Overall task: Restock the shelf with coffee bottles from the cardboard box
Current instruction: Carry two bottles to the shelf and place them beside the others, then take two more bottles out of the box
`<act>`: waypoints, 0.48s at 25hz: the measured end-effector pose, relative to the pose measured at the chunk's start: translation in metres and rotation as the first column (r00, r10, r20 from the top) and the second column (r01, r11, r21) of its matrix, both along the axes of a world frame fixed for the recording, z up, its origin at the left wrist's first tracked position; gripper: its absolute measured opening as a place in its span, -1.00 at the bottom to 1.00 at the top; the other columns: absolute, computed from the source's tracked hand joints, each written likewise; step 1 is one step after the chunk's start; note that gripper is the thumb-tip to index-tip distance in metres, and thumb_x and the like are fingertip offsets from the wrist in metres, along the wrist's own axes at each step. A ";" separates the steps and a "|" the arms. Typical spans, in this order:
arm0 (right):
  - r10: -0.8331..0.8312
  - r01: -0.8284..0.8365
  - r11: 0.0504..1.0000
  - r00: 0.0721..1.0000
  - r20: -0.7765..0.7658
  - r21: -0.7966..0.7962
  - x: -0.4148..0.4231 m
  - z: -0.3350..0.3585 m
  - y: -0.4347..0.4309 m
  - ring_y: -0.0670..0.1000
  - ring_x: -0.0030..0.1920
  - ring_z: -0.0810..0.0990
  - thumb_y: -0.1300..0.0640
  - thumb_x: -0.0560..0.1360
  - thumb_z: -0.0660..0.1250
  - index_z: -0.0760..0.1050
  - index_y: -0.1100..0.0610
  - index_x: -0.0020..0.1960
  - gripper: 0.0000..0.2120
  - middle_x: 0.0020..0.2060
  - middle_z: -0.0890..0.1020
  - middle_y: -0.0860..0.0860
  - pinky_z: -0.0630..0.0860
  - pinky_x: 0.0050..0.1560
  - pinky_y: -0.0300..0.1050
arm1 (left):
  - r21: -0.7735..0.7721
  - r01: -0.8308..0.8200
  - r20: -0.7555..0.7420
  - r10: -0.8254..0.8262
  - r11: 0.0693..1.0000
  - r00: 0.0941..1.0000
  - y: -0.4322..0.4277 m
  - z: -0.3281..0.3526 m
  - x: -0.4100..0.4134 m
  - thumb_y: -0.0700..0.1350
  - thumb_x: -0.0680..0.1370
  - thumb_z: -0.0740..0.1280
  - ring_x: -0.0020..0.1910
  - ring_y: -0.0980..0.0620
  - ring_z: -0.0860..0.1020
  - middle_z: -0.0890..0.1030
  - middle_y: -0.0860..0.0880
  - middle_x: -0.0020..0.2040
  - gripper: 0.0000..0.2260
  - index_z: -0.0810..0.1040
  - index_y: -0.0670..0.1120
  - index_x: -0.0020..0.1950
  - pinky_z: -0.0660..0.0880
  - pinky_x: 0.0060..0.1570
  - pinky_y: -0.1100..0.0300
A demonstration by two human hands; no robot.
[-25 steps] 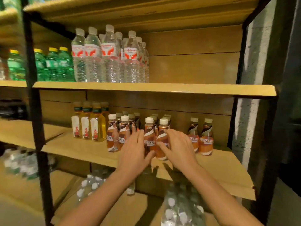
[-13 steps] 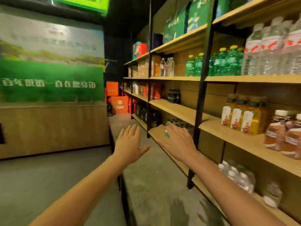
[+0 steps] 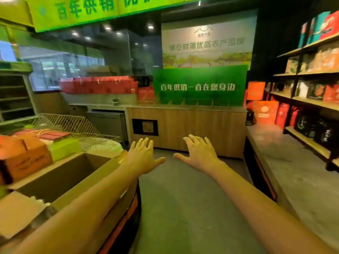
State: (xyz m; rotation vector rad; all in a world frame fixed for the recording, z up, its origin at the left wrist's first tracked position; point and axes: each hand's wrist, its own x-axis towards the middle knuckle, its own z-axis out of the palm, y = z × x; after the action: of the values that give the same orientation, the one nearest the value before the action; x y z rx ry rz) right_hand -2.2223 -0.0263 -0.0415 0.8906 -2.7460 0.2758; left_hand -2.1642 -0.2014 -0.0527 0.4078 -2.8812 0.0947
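The cardboard box (image 3: 60,178) sits open at the left; left hand (image 3: 142,156) and right hand (image 3: 199,153) hover empty, fingers spread.

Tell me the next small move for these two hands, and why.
Likely swing both hands left and down toward the open cardboard box. The left hand and right hand are open and empty above the floor; the box sits at lower left. Its inside is unclear from here.
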 end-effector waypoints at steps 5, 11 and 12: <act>0.163 -0.163 0.986 0.987 0.012 0.019 -0.036 -0.008 -0.150 0.11 0.50 0.13 -0.32 0.48 0.12 0.12 0.10 0.49 -0.26 0.50 0.18 0.09 0.00 0.49 0.17 | 0.036 -0.149 -0.005 0.149 0.988 0.989 -0.132 -0.007 0.002 0.31 0.50 0.13 0.52 -0.11 0.06 0.09 -0.12 0.54 -0.25 0.04 -0.11 0.53 0.05 0.47 -0.05; 0.317 -0.318 0.947 0.948 0.029 0.046 -0.096 -0.037 -0.290 0.12 0.50 0.14 -0.28 0.50 0.13 0.13 0.10 0.48 -0.31 0.50 0.20 0.10 0.00 0.49 0.18 | 0.029 -0.319 0.000 0.319 0.947 0.948 -0.246 -0.023 -0.034 0.32 0.50 0.14 0.53 -0.11 0.02 0.05 -0.11 0.55 -0.24 0.02 -0.10 0.53 -0.03 0.48 -0.06; 0.343 -0.343 0.938 0.939 0.025 0.046 -0.108 -0.038 -0.311 0.12 0.50 0.15 -0.27 0.50 0.14 0.14 0.10 0.48 -0.31 0.49 0.21 0.11 0.01 0.49 0.17 | 0.037 -0.343 0.002 0.343 0.939 0.939 -0.261 -0.024 -0.042 0.29 0.51 0.14 0.53 -0.11 0.01 0.03 -0.11 0.55 -0.26 0.01 -0.10 0.53 -0.03 0.48 -0.07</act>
State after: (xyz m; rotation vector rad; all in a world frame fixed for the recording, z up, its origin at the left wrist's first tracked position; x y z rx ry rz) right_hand -2.3299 -0.3372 -0.0793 1.3885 -2.6083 0.2775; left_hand -2.2059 -0.4625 -0.0763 0.9135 -2.7790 0.0982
